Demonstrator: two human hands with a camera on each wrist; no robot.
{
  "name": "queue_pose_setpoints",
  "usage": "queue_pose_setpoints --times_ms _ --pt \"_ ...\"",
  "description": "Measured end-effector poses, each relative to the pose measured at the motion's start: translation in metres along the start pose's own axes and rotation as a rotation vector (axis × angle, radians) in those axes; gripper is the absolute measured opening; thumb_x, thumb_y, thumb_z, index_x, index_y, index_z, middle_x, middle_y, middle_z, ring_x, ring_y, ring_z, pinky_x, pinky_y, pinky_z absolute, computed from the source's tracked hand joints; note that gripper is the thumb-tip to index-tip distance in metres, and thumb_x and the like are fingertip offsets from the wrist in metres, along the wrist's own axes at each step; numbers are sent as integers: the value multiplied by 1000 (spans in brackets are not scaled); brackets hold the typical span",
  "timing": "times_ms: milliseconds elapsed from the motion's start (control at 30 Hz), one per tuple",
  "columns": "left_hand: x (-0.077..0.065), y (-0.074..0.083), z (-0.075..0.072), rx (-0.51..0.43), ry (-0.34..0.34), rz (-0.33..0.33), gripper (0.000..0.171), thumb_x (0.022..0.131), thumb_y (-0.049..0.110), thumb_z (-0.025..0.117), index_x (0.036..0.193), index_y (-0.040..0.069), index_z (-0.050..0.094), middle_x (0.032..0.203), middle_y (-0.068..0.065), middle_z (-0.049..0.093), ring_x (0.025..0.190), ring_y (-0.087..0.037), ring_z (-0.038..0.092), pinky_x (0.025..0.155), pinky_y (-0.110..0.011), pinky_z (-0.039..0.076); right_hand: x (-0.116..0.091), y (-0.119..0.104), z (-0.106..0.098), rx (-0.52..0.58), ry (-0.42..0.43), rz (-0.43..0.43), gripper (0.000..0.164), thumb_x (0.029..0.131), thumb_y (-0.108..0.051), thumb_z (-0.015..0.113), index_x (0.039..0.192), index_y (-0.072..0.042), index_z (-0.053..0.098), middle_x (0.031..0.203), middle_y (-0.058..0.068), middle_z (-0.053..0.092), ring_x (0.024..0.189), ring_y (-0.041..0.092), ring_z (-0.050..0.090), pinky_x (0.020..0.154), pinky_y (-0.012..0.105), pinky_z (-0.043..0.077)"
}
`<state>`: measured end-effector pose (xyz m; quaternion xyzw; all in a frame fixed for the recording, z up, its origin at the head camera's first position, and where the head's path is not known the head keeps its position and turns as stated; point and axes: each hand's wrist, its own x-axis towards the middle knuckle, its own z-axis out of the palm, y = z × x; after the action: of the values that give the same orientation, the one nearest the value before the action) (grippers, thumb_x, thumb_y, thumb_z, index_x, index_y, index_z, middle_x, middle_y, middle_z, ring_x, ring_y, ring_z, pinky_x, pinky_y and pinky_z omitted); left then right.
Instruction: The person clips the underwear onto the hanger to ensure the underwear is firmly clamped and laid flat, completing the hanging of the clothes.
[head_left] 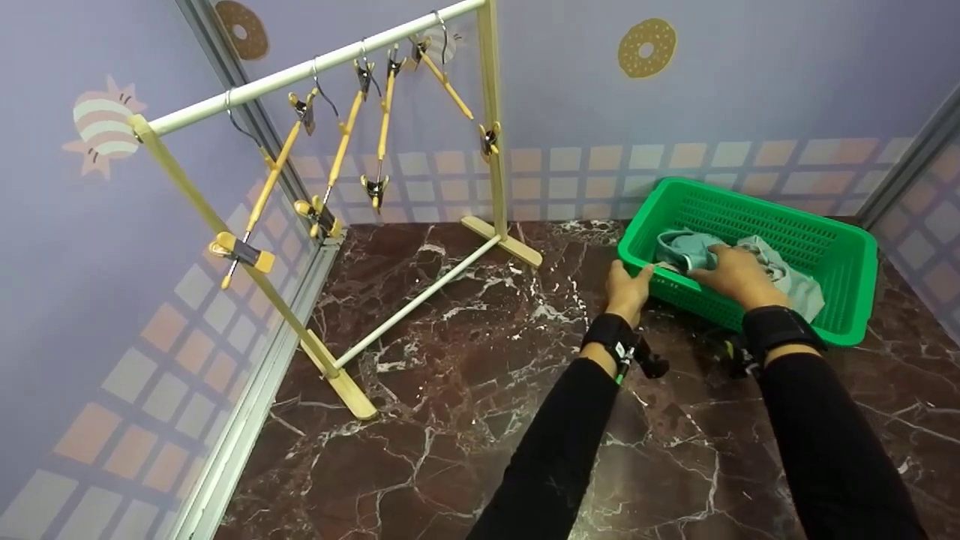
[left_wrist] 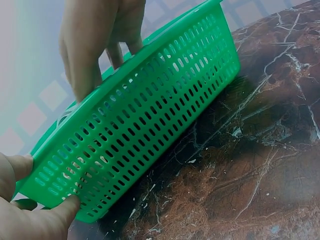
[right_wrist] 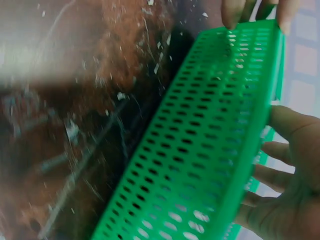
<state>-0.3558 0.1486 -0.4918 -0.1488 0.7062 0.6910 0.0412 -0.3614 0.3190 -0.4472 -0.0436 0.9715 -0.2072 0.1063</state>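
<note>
A green plastic basket (head_left: 859,300) with slotted sides stands on the floor at the right, holding crumpled cloth. My left hand (head_left: 628,289) grips its near left corner, with a finger (left_wrist: 62,212) against the slotted outer side. Over the near rim my right hand (head_left: 739,276) reaches inside, at a teal cloth (head_left: 679,246) with a pale edge. Its fingers look spread and loosely bent in the right wrist view; the rim hides the fingertips (right_wrist: 280,150). A greyish cloth (head_left: 801,289) lies to the right of that hand.
Left of the basket stands a wooden drying rack (head_left: 495,165) with a white top rail (head_left: 337,56). Several yellow hangers with clips (head_left: 244,251) hang from it. Patterned walls (head_left: 562,97) rise behind and at both sides, above a dark marbled floor (head_left: 450,375).
</note>
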Motion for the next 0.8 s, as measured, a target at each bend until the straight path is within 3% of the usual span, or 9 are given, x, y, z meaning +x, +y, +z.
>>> queue_pose_setpoints --times_ms 100,233,333,467,600,700,800 --pt "-1 -1 0 0 -2 -1 60 102 21 64 155 6 38 156 -12 43 144 -28 42 114 -40 43 4 -2 8 20 26 17 77 104 -38 56 152 15 27 148 46 28 133 63 31 108 74 32" --pt "-2 -1 1 1 -6 -1 60 102 21 64 155 6 39 156 -12 44 144 -28 42 114 -40 43 3 -2 16 54 84 45 68 104 -32 58 148 15 36 143 45 39 125 61 42 104 71 40" --pt "-2 0 2 -13 -11 2 60 102 21 64 154 6 39 155 -12 45 143 -28 43 113 -41 44 2 0 18 86 165 36 53 102 -18 58 140 17 47 132 44 50 113 58 53 91 64 51" --pt "-1 0 3 -21 -1 2 60 101 21 66 154 6 40 155 -12 45 143 -27 44 113 -40 45 1 2 19 109 252 34 38 100 -7 56 130 16 58 125 41 57 105 56 57 80 56 52" --pt "-1 1 2 -25 -1 -3 61 101 21 66 154 7 40 156 -12 44 144 -27 42 114 -39 44 -2 2 18 138 324 26 31 100 -2 55 124 16 64 116 38 64 100 54 60 75 52 54" --pt "-1 1 0 -25 -8 -7 62 101 22 66 155 8 39 157 -11 43 144 -27 41 114 -40 44 -3 0 15 134 387 -12 27 100 1 54 118 16 67 107 38 67 88 51 63 63 45 51" --pt "1 0 -2 -28 -12 -11 62 102 23 65 155 7 38 157 -12 42 144 -28 41 113 -41 44 -4 -3 7 124 391 -20 28 102 -2 55 121 15 66 112 40 64 85 49 64 58 40 48"
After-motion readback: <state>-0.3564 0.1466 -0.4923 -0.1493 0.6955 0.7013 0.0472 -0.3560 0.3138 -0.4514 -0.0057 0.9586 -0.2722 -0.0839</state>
